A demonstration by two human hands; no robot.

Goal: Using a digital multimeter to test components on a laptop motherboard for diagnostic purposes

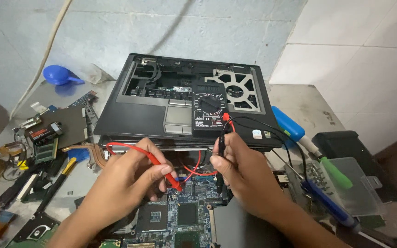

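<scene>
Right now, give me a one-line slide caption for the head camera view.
Left hand holds a red probe and right hand a black probe on a circuit board, multimeter resting on an opened laptop.

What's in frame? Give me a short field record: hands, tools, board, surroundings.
left hand: holds red probe, tip on the circuit board
right hand: holds black probe, pointed down at the board's upper edge
meter: black multimeter lying on the laptop base, both leads plugged in
laptop base: opened, keyboard removed, fan opening visible
right side: blue screwdriver, clear plastic box
left side: blue air blower, loose parts
</scene>
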